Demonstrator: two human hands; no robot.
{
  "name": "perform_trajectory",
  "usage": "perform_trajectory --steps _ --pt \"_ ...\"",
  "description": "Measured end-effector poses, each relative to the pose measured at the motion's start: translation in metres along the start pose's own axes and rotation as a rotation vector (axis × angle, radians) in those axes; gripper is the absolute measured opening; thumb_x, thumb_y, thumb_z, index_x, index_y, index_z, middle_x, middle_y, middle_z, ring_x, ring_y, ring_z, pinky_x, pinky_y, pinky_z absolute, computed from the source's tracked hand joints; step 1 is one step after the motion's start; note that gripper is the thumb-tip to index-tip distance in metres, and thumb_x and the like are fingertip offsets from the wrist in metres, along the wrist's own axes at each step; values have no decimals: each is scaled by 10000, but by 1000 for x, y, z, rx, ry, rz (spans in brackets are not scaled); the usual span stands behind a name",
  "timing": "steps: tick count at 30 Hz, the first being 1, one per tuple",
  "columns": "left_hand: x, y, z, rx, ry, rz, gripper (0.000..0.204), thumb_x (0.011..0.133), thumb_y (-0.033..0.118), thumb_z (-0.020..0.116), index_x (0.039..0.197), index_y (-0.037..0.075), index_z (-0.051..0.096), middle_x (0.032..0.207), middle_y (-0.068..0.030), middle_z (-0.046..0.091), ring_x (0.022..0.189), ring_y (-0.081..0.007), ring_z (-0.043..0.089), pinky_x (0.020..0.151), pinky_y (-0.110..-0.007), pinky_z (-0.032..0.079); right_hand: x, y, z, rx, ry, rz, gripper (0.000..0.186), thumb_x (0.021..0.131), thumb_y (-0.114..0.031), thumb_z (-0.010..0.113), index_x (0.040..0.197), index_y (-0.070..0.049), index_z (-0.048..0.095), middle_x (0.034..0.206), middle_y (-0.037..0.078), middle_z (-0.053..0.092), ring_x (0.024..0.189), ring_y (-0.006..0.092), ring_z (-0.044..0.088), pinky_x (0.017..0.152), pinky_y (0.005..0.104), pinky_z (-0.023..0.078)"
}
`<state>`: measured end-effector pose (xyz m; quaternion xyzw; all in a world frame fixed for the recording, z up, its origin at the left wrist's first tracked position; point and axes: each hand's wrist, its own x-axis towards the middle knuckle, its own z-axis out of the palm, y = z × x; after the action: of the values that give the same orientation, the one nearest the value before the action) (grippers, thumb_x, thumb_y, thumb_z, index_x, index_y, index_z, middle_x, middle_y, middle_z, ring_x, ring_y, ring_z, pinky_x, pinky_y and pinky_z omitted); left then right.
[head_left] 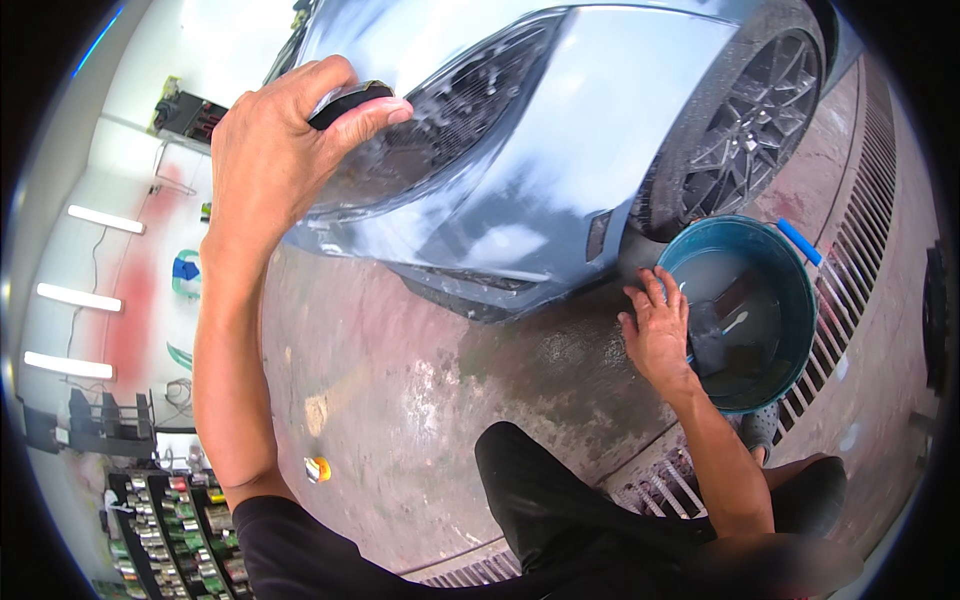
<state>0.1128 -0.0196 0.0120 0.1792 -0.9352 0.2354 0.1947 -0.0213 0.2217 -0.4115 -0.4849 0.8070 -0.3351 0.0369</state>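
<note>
My left hand (280, 140) is raised in front of the car's headlight (455, 115), its thumb and fingers closed round a small black rounded pad (350, 106). The pad's full shape is hidden by the hand. Low at the right, my right hand (660, 330) hangs at the left rim of a teal bucket (806, 335), fingers apart and a little bent, with nothing seen in them. Cloudy water (765, 290) fills part of the bucket, and a dark grey flat piece (707, 345) shows inside it. The car's grey-blue front fender (600, 110) looks wet or glossy.
A front wheel (750, 125) stands just beyond the bucket, whose blue handle grip (799, 242) sticks out. A drain grate (855, 270) runs along the right. On the stained floor (420, 400) lies a small orange-and-white item (317, 469). Shelves of cans (175, 530) stand at the lower left.
</note>
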Motion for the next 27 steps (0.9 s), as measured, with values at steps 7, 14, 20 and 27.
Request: perform_trajectory --steps 7,14,20,27 --pt "-43 -69 6 42 6 157 472 882 527 881 902 91 703 806 -30 646 709 -282 527 745 -388 446 0 1 4 -37 -1 11 470 933 -117 833 1385 -46 726 1667 111 526 1605 399 405 1267 611 369" --pt "-87 -135 15 100 -63 25 440 897 492 894 945 82 741 857 -28 701 748 -261 599 800 -382 460 2 -2 5 -71 3 -9 480 924 -108 833 1387 -50 722 1655 100 528 1600 397 411 1266 604 375" --pt "-121 -155 12 -260 60 -270 369 939 383 924 970 63 744 831 -53 694 754 -241 640 803 -382 465 3 -2 5 -86 14 -25 474 925 -94 822 1384 -48 715 1640 108 540 1589 412 421 1263 597 380" --pt "-100 -145 37 -28 203 218 377 870 382 965 929 96 726 860 -22 691 822 -231 644 778 -386 441 2 -2 6 -94 25 -39 459 926 -82 816 1374 -43 723 1633 118 551 1583 417 426 1263 594 383"
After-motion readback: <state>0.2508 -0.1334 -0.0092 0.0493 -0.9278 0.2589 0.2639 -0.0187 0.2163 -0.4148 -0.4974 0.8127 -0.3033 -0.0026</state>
